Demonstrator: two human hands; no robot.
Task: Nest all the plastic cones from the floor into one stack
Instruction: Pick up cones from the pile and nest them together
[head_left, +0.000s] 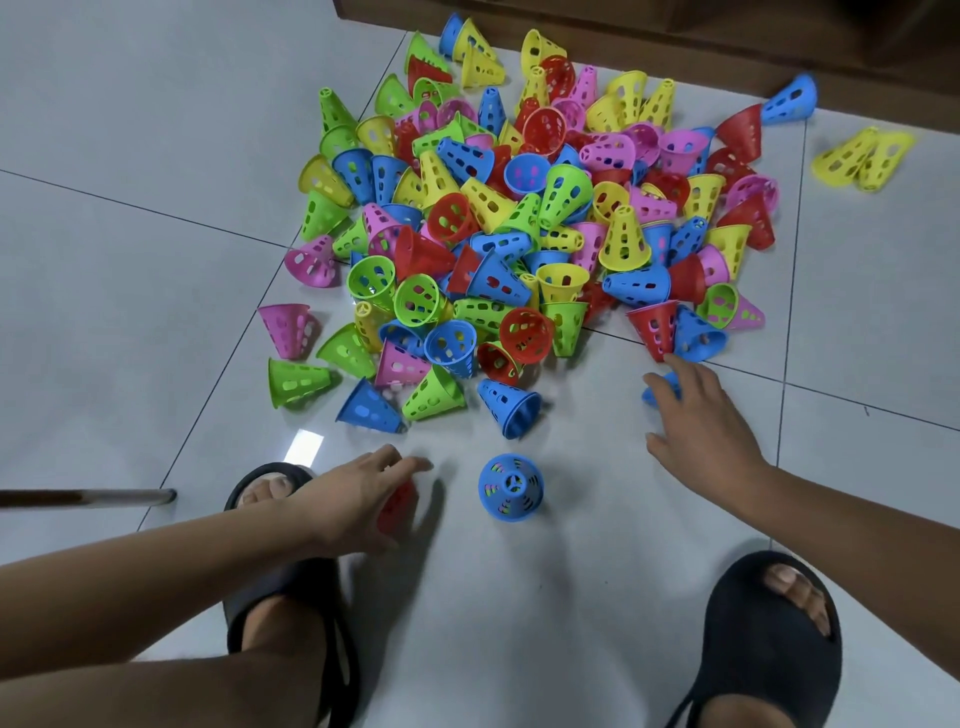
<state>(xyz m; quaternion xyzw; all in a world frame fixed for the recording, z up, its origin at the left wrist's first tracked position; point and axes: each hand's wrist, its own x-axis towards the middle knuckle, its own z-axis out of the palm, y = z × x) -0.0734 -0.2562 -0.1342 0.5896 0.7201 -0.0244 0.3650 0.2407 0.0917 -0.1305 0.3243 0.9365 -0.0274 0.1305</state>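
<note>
At the left edge of the frame we see a dark rod (83, 498) lying on the tiled floor (130, 156). Right of it, in the lower left, our left hand (363, 499) has its thumb and fingers closed round a red cone (397, 506), blurred, just above the floor. At lower centre the stack (510, 487) stands upright, a blue cone on top, other colours showing through its holes. Above it the loose pile of cones (519, 208) fills the middle and upper frame. To the right, our right hand (696, 415) lies with its fingers spread apart over a partly hidden blue cone (660, 394) at the pile's near edge.
</note>
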